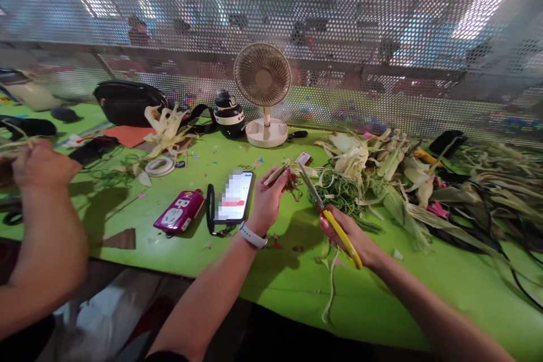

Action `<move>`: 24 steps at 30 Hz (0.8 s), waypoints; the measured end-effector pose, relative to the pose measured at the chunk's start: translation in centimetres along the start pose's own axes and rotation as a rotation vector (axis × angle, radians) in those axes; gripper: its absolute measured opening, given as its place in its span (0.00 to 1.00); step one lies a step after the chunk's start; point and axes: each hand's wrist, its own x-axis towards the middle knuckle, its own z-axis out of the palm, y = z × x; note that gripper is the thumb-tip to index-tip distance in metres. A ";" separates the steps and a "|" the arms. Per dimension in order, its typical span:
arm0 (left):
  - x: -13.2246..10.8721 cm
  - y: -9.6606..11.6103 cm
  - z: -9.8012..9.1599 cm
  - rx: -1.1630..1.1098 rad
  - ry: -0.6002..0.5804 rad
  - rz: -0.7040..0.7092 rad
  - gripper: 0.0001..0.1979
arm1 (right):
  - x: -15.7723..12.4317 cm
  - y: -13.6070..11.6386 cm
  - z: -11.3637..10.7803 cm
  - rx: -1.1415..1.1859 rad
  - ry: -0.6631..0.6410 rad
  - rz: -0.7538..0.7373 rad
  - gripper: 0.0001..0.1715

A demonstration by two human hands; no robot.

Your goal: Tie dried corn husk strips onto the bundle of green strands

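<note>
Above the green table (297, 288), my left hand (271, 198) pinches a small bundle of dried corn husk (278, 174), with thin strands hanging from its right side. My right hand (345, 232) is closed round yellow-handled scissors (343, 237), whose blades point up and left toward the bundle, a little apart from it. Just behind the scissors lies a heap of green string-like strands (339, 189). Pale corn husks (352, 153) pile up beyond it. Below my right hand a long pale strip (333, 288) rests on the table.
A phone (233, 198) and a purple power socket (179, 212) lie left of my left hand. A small fan (263, 82) and a black bottle (229, 116) stand at the back, before a perforated metal screen (190, 17). At far left, a co-worker's hand (42, 164) holds husk strands.
</note>
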 end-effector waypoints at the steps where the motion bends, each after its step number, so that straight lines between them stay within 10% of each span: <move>1: -0.1 -0.2 0.1 0.002 -0.011 -0.009 0.13 | 0.0 0.1 0.0 -0.005 0.015 -0.003 0.24; 24: 0.0 -1.0 -0.4 0.105 -0.057 -0.002 0.13 | -0.3 1.2 0.1 0.033 0.088 0.031 0.25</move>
